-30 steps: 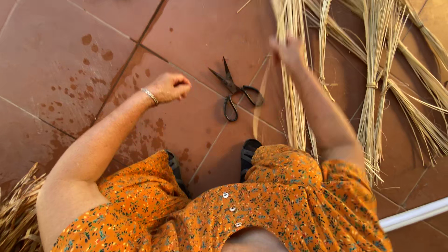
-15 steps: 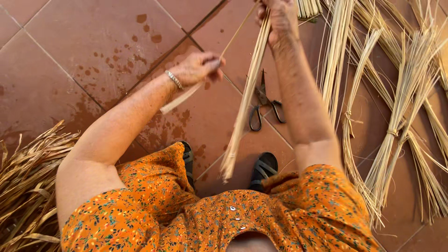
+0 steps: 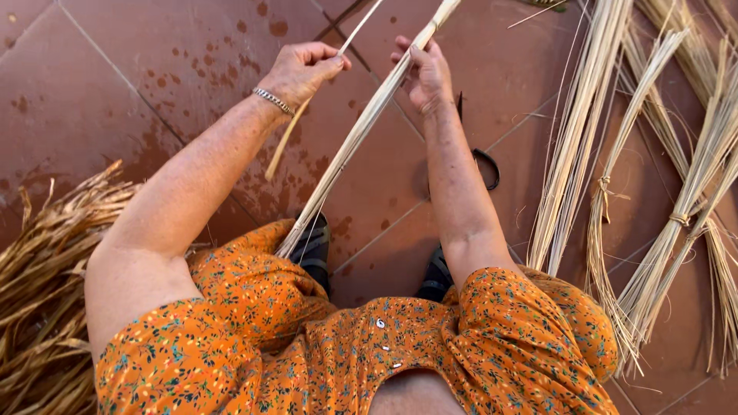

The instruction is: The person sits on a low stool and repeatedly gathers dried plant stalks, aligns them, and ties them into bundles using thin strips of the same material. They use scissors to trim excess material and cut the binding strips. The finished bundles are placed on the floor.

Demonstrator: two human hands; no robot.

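Pale straw bundle [image 3: 361,131], long, thin.

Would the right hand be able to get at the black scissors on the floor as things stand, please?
Probably yes, once it is free. The scissors lie on the tiles just under the right forearm, with nothing lying over them, but the right hand is now gripping the straw bundle and would have to let go first.

Craft work floor, likely home patio, terracotta tiles [image 3: 108,100] with wet spots, tied straw bundles [image 3: 615,192] at 3 o'clock, dry fibre heap [image 3: 42,292] at 8 o'clock, scissors [image 3: 486,165] near centre
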